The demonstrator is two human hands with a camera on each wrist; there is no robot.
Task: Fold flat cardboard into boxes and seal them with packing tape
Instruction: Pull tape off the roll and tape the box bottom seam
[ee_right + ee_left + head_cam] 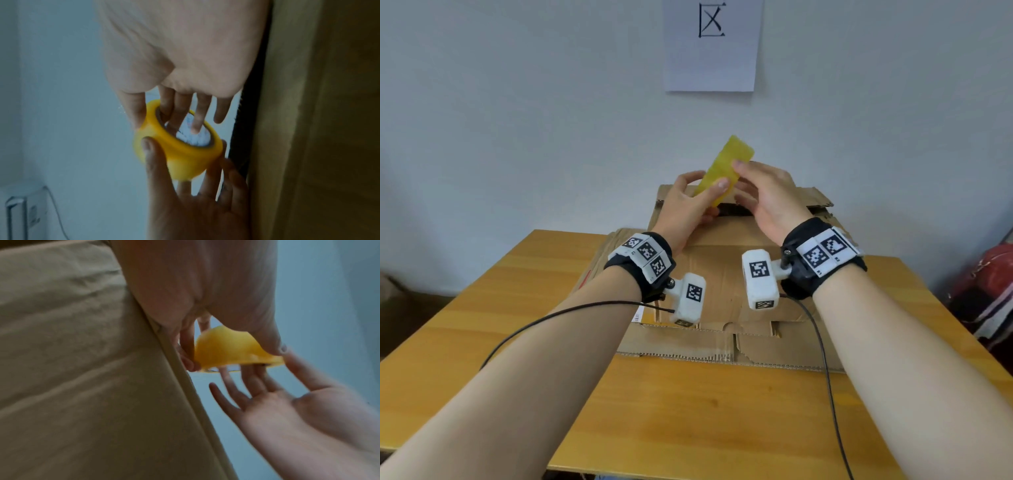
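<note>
Above the table (517, 308), both hands tilt the tape roll (726, 171) up-right.

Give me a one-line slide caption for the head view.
Both hands, left hand and right hand, hold a yellow roll of packing tape above the cardboard box on a wooden table.

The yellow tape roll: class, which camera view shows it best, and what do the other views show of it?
The right wrist view: the yellow tape roll shows its ring shape and hollow core, with right hand fingers inside and the left hand gripping outside. The head view shows it edge-on, between the hands. The left wrist view shows a blurred, partly covered yellow curve.
</note>
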